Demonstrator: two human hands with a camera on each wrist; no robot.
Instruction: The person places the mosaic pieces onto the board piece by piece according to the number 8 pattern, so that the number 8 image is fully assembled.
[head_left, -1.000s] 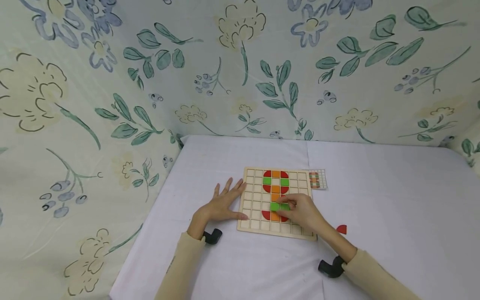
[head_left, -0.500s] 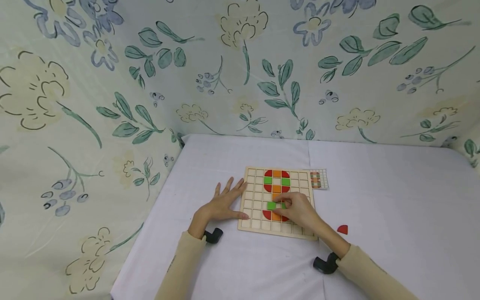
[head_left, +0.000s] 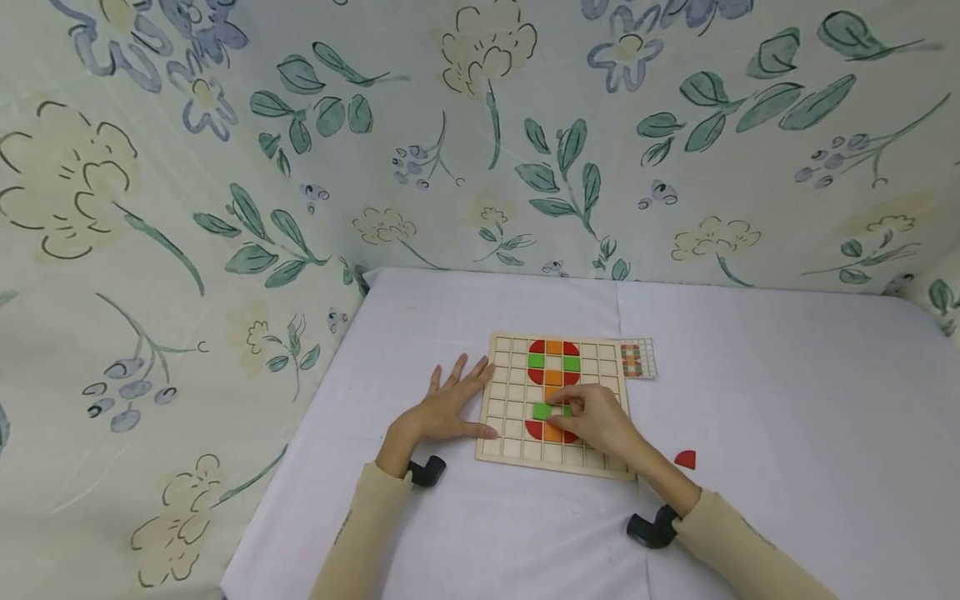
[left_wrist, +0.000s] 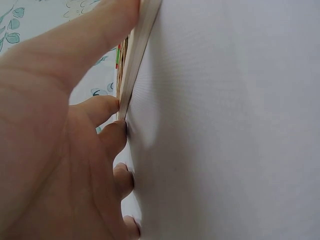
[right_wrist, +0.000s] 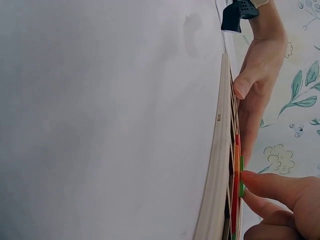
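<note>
A wooden grid board point(head_left: 498, 408) lies on the table, with red, orange and green tiles set in its middle columns. At the board's lower middle, my right hand point(head_left: 600, 417) pinches a green square tile point(head_left: 542, 411) between thumb and index finger. The right wrist view shows this green tile point(right_wrist: 242, 167) standing slightly proud of the other tiles, at the thumb tip. My left hand point(head_left: 442, 414) rests along the board's left edge, its fingers spread and its thumb point(left_wrist: 107, 30) over the rim.
A small pattern card point(head_left: 639, 358) lies by the board's upper right corner. One loose red quarter-circle tile point(head_left: 686, 459) is on the white cloth to the right, near my right forearm. Floral fabric point(head_left: 465, 167) hangs behind and to the left of the table.
The green tile has shifted left across the board with my right hand's fingers, showing another green tile behind them. It has barely moved in the last half second. My left hand stays put.
</note>
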